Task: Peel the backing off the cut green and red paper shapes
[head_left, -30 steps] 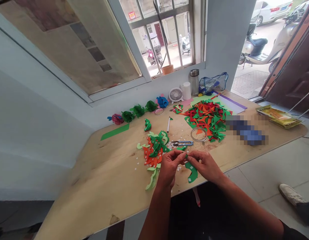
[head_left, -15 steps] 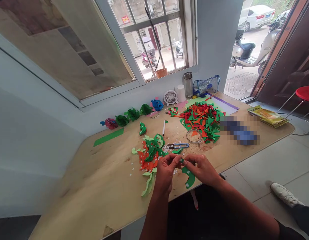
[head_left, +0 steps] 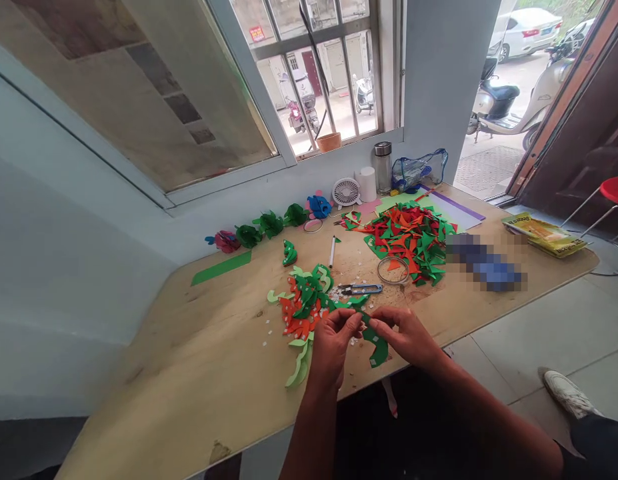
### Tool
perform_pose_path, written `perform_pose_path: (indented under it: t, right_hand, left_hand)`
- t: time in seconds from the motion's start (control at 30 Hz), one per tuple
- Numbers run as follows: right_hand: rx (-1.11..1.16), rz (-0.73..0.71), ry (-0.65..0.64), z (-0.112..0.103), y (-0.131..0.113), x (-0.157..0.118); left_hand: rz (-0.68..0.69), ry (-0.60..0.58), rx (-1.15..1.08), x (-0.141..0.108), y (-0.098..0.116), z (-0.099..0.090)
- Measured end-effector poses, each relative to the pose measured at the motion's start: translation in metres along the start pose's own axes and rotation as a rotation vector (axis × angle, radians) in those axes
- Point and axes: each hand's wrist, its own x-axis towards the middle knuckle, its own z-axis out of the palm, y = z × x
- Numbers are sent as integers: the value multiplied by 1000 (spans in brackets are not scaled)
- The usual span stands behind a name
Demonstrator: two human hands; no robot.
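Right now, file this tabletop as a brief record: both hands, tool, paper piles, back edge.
left hand: pinching a green paper piece
right hand: fingertips on the same piece
tool: blue-handled snips, lying beyond the hands
left pile: orange and green cut shapes
far-right pile: red, orange and green scraps
back edge: white fan, bottle, clear pouch

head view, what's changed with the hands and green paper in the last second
The left hand and right hand have eased slightly apart, showing more of the green paper strip pinched between them. Nothing was visibly taken or released. The pile of curved green and orange paper pieces, the blue-handled metal snips and the heap of red, orange and green paper scraps stayed put.
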Motion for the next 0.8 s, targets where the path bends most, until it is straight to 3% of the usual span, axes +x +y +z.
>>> perform_pose_path:
  t: [0.4,0.8]
  right_hand:
    - [211,94,-56,0,7,4]
    - [218,120,-54,2,-1,6]
  left_hand:
    - [-36,-27,-28,-3,-1,-2]
    - [22,-4,10,2,-2,0]
